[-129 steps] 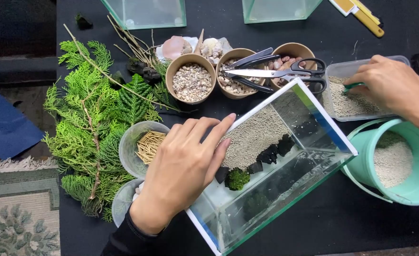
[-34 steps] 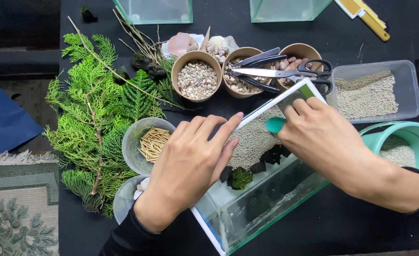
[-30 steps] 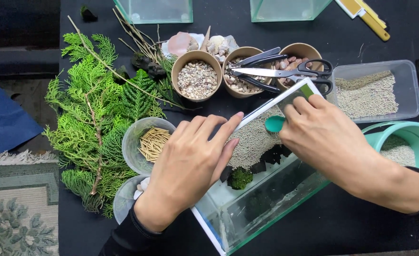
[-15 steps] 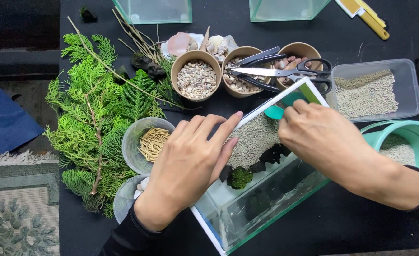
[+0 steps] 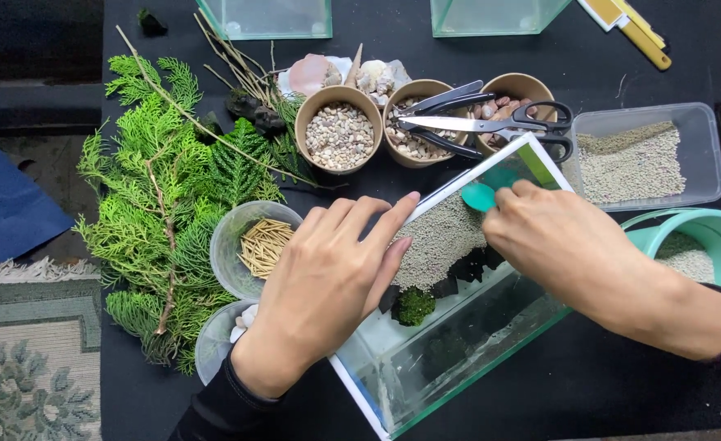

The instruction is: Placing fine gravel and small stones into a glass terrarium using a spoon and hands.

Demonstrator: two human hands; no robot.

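A tilted rectangular glass tank (image 5: 426,384) lies at the middle of the black table, with pale sand (image 5: 438,237), dark stones and a clump of green moss (image 5: 414,305) inside. My left hand (image 5: 328,282) rests flat on the tank's near-left rim, fingers together, steadying it. My right hand (image 5: 560,241) reaches into the tank from the right and grips a small teal scoop (image 5: 479,196), whose bowl sits over the sand near the far corner.
Green conifer sprigs (image 5: 160,212) lie left. Brown bowls of gravel (image 5: 340,131) and pebbles carry scissors (image 5: 491,122). A clear tub of sand (image 5: 650,159), a teal bucket (image 5: 716,237), a cup of sticks (image 5: 258,245) and two glass tanks at the far edge surround the work.
My right hand came from the clear sand tub to the tank with the teal scoop, then slid slightly up toward the far corner. My left hand stayed on the rim.
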